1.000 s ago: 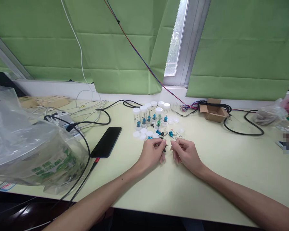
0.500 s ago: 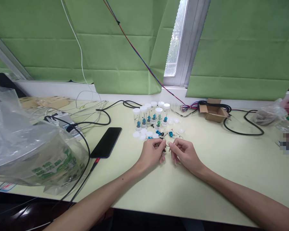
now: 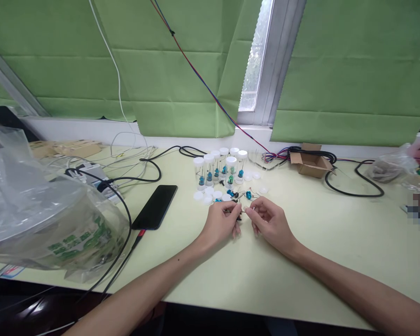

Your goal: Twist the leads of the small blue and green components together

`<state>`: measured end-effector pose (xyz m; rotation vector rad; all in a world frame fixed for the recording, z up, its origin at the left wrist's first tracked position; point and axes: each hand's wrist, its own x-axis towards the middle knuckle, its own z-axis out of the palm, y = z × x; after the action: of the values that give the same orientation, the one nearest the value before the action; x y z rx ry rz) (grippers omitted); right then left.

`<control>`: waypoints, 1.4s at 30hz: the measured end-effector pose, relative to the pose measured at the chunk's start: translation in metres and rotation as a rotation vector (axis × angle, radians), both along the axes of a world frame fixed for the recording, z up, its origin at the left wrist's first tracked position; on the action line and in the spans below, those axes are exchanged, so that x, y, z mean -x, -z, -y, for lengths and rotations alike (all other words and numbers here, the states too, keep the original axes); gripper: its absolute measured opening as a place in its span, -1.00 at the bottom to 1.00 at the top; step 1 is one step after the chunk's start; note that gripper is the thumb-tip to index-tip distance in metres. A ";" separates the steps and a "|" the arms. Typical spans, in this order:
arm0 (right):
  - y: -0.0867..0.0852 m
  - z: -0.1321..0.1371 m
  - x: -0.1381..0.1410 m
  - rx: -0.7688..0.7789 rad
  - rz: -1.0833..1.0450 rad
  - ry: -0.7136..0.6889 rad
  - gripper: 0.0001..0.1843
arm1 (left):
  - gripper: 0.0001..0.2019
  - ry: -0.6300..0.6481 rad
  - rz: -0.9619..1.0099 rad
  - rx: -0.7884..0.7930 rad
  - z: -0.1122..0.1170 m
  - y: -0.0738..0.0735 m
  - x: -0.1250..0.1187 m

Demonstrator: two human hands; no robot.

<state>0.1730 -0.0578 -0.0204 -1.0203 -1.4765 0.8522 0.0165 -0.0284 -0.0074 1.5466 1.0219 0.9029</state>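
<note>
My left hand [image 3: 222,219] is closed in a pinch on a small black part [image 3: 239,217], mostly hidden by the fingers. A thin wire lead [image 3: 243,212] sticks out of it to the right. My right hand [image 3: 268,219] is closed too, thumb and forefinger pinched at the end of that lead. Just beyond the fingers lie a blue part [image 3: 248,195] with thin leads and a black part [image 3: 235,195]. Behind them stand several clear tubes [image 3: 209,170] with white tops, holding blue or green parts. White round caps [image 3: 207,199] lie in front of the tubes.
A black phone [image 3: 155,207] with a cable lies to my left, beside a large clear plastic bag [image 3: 56,214] around a tub. An open cardboard box [image 3: 311,165] and black cable [image 3: 353,194] sit at the back right of the pale table [image 3: 336,280].
My right hand has shifted very slightly and its lower fingers have curled in a little. My left hand stays in the same place, still pinching the black part.
</note>
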 end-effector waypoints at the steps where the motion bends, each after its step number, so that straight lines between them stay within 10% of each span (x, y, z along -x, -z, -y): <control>1: 0.000 0.000 0.000 -0.014 0.022 0.014 -0.73 | -0.62 -0.001 -0.002 0.000 0.000 0.000 0.000; 42: 0.002 -0.002 0.000 -0.112 0.207 0.066 -0.61 | -0.61 0.004 -0.011 -0.031 -0.004 0.005 0.002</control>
<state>0.1735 -0.0554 -0.0227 -1.0919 -1.6357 0.6247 0.0146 -0.0244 -0.0126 1.5805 1.0171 0.9124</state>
